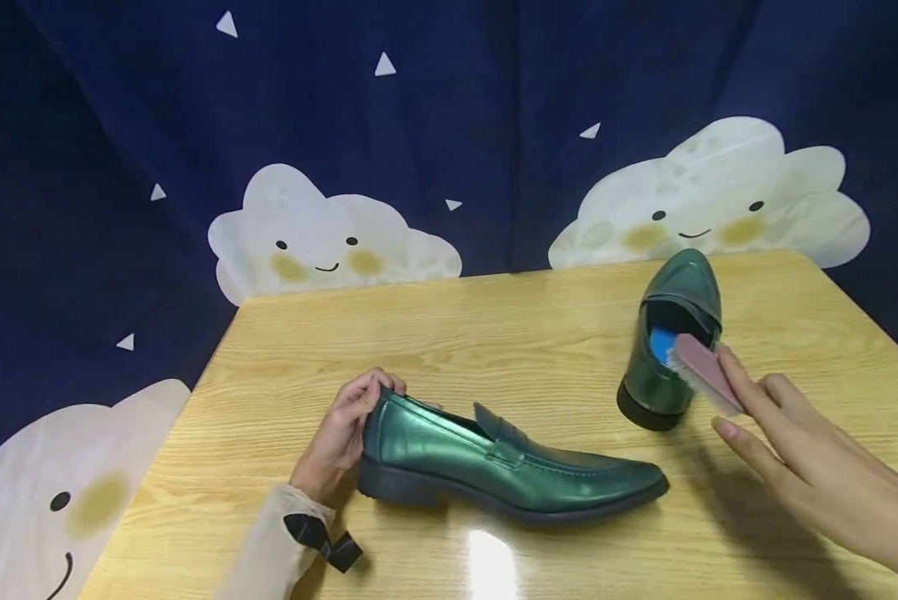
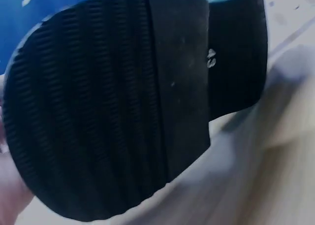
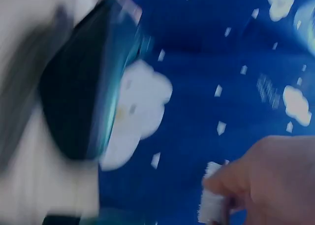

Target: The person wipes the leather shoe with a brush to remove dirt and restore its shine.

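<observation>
In the head view a green loafer [image 1: 449, 446] lies lengthwise, toe to the right, over the front half of the table. My left hand [image 1: 351, 421] grips it at the back of the heel, fingers over the collar. The left wrist view shows its black ridged heel [image 2: 88, 116] tipped up, with a 43 on the sole beyond. At the right, my right hand [image 1: 809, 458] pinches a pink brush [image 1: 700, 367] with pale bristles [image 3: 211, 205]. The brush overlaps the opening of a second green loafer [image 1: 685, 283] in the head view; contact between them cannot be told.
The second loafer stands upright at the back right, toe toward the curtain, with a blue insole [image 1: 661, 340]. Under everything is a wood-grain table [image 1: 329, 333]. A dark blue curtain [image 1: 494, 108] with smiling clouds hangs behind it. A black strap [image 1: 321, 537] dangles from the left cuff.
</observation>
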{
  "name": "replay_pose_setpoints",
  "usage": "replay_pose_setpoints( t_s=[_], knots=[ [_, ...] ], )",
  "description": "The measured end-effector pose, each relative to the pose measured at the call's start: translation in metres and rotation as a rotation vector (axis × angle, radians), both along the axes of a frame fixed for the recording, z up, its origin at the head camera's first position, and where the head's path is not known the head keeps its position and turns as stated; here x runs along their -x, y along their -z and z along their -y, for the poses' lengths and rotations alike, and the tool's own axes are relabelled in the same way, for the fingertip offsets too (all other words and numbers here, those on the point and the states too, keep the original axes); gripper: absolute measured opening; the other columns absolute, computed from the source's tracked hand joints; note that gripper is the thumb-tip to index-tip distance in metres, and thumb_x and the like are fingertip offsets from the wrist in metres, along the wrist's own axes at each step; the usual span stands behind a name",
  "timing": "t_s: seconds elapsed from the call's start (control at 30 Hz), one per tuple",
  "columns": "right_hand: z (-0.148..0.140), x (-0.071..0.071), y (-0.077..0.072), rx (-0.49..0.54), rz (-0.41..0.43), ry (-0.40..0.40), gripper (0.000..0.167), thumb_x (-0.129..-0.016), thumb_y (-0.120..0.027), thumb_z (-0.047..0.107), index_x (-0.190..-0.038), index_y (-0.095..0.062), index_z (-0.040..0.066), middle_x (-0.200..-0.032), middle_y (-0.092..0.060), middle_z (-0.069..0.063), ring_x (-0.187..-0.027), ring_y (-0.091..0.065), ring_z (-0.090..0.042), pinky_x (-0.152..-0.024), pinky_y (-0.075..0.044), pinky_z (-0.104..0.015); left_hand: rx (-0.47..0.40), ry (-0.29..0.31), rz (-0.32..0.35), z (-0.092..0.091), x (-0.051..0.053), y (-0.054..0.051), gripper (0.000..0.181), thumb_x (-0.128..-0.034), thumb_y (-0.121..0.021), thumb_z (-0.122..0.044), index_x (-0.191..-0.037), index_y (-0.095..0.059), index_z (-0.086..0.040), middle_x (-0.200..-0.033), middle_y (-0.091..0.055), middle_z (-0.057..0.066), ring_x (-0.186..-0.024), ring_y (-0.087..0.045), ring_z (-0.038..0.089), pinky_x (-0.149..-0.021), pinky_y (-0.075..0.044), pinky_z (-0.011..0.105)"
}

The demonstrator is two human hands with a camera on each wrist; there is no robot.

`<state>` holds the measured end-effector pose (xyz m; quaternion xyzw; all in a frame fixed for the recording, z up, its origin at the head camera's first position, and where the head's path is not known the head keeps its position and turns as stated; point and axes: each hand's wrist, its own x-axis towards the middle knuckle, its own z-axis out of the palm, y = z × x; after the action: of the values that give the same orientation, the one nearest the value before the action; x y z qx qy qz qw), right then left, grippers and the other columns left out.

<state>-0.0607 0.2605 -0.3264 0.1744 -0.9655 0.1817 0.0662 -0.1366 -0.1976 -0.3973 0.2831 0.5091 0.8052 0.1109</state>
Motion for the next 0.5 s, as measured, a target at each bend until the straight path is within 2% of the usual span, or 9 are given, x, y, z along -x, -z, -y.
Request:
replay_pose_setpoints(
  t_s=[0.07,0.13,0.17,0.2,0.23,0.3,0.37,0.43,0.5],
  knots=[
    [0.018,-0.003,-0.008,0.009,-0.093,-0.113,0.068,-0.099,-0.052,0.012,-0.156,-0.015,0.016,-0.101,-0.044,0.000,-0.075,-0.043,-0.005,-0.059,-0.035,-0.021,-0.019,0.035,0.038,-0.021,0.002,0.003,0.026,-0.1042,-0.038,-0.020,-0.097,-0.063,-0.014,-0.104,-0.055,0.001,-0.095,-0.060,0.012,-0.071,-0.052,0.021],
    [0.038,-0.006,-0.014,0.028,-0.177,-0.229,0.063,-0.099,-0.052,0.008,-0.154,-0.023,0.015,-0.101,-0.042,0.007,-0.075,-0.040,0.001,-0.060,-0.033,-0.017,-0.043,0.067,0.098,-0.043,0.003,0.006,0.025,-0.1036,-0.040,-0.022,-0.097,-0.062,-0.012,-0.105,-0.058,0.002,-0.098,-0.064,0.017,-0.072,-0.054,0.025],
    [0.048,-0.007,-0.016,0.021,-0.186,-0.271,0.063,-0.098,-0.053,0.007,-0.154,-0.025,0.016,-0.101,-0.041,0.009,-0.077,-0.040,0.001,-0.061,-0.034,-0.016,-0.046,0.074,0.124,-0.052,0.003,0.007,0.025,-0.1037,-0.040,-0.023,-0.097,-0.062,-0.012,-0.106,-0.060,0.003,-0.099,-0.065,0.019,-0.073,-0.054,0.026],
    [0.058,-0.009,-0.018,0.008,-0.173,-0.301,0.058,-0.101,-0.048,0.012,-0.154,-0.026,0.017,-0.102,-0.041,0.009,-0.078,-0.041,0.001,-0.061,-0.035,-0.017,-0.049,0.071,0.154,-0.061,0.003,0.008,0.026,-0.1035,-0.041,-0.025,-0.097,-0.062,-0.012,-0.106,-0.062,0.004,-0.100,-0.065,0.020,-0.074,-0.054,0.028],
    [0.068,-0.011,-0.019,-0.009,-0.150,-0.315,0.059,-0.100,-0.050,0.013,-0.154,-0.026,0.020,-0.103,-0.040,0.009,-0.079,-0.041,0.000,-0.061,-0.036,-0.017,-0.051,0.060,0.180,-0.069,0.002,0.010,0.026,-0.1035,-0.041,-0.026,-0.097,-0.061,-0.011,-0.106,-0.064,0.005,-0.101,-0.066,0.022,-0.075,-0.055,0.030],
    [0.086,-0.015,-0.018,-0.030,-0.125,-0.345,0.053,-0.103,-0.040,0.023,-0.154,-0.025,0.022,-0.102,-0.038,0.009,-0.076,-0.040,0.000,-0.059,-0.036,-0.016,-0.036,-0.004,0.228,-0.080,0.000,0.013,0.026,-0.1027,-0.043,-0.029,-0.097,-0.061,-0.012,-0.106,-0.065,0.005,-0.101,-0.064,0.020,-0.076,-0.054,0.030],
    [0.101,-0.018,-0.015,-0.040,-0.115,-0.367,0.051,-0.104,-0.030,0.029,-0.154,-0.025,0.024,-0.099,-0.038,0.008,-0.072,-0.038,0.001,-0.057,-0.035,-0.016,0.012,-0.089,0.233,-0.086,-0.001,0.016,0.026,-0.1025,-0.044,-0.031,-0.095,-0.061,-0.013,-0.104,-0.063,0.004,-0.099,-0.061,0.016,-0.078,-0.053,0.028],
    [0.113,-0.019,-0.012,-0.019,-0.121,-0.410,0.049,-0.104,-0.025,0.031,-0.153,-0.028,0.025,-0.096,-0.038,0.008,-0.069,-0.035,0.001,-0.055,-0.033,-0.015,0.067,-0.166,0.186,-0.087,-0.003,0.019,0.026,-0.1030,-0.043,-0.029,-0.094,-0.058,-0.011,-0.102,-0.059,0.004,-0.098,-0.058,0.016,-0.083,-0.050,0.028],
    [0.123,-0.018,-0.009,0.008,-0.150,-0.459,0.053,-0.103,-0.014,0.034,-0.151,-0.032,0.026,-0.092,-0.039,0.007,-0.067,-0.035,0.000,-0.054,-0.033,-0.014,0.122,-0.206,0.110,-0.086,-0.004,0.021,0.027,-0.1036,-0.041,-0.029,-0.093,-0.055,-0.007,-0.101,-0.057,0.006,-0.099,-0.057,0.019,-0.089,-0.047,0.030]
  ],
)
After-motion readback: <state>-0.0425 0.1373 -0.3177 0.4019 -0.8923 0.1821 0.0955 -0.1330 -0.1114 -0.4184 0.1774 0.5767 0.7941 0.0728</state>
